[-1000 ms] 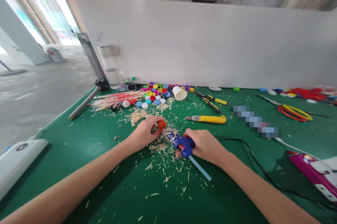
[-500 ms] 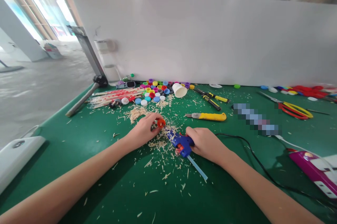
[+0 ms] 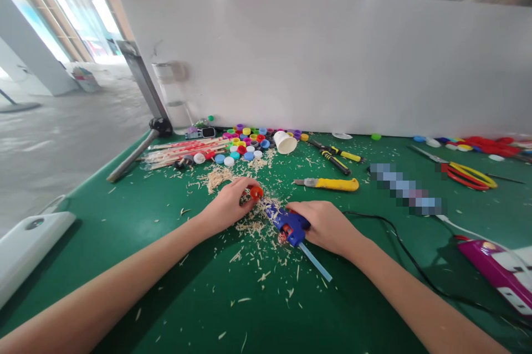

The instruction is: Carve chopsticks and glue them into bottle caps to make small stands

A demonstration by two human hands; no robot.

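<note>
My left hand (image 3: 230,201) pinches an orange-red bottle cap (image 3: 256,193) over the wood shavings, its hollow side turned partly towards me. In my right hand (image 3: 326,224) is a blue hot glue gun (image 3: 291,225), its nozzle pointing left at the cap, a short distance off. A translucent glue stick (image 3: 315,261) sticks out of the gun's rear. Loose wood shavings (image 3: 253,226) lie under and around both hands. Beyond my right hand lies a yellow utility knife (image 3: 332,184).
Bottle caps (image 3: 248,155), a tipped white paper cup (image 3: 285,143), pliers (image 3: 332,157) and a mallet (image 3: 141,149) lie along the back. Scissors (image 3: 469,174) and a purple power strip (image 3: 490,271) are at right. A black cord (image 3: 399,243) crosses the right side; a white device (image 3: 33,251) stands at left.
The glue gun has turned slightly in my right hand, its nozzle a little farther from the cap. My left hand keeps its pinch on the cap. The whole view has shifted slightly.
</note>
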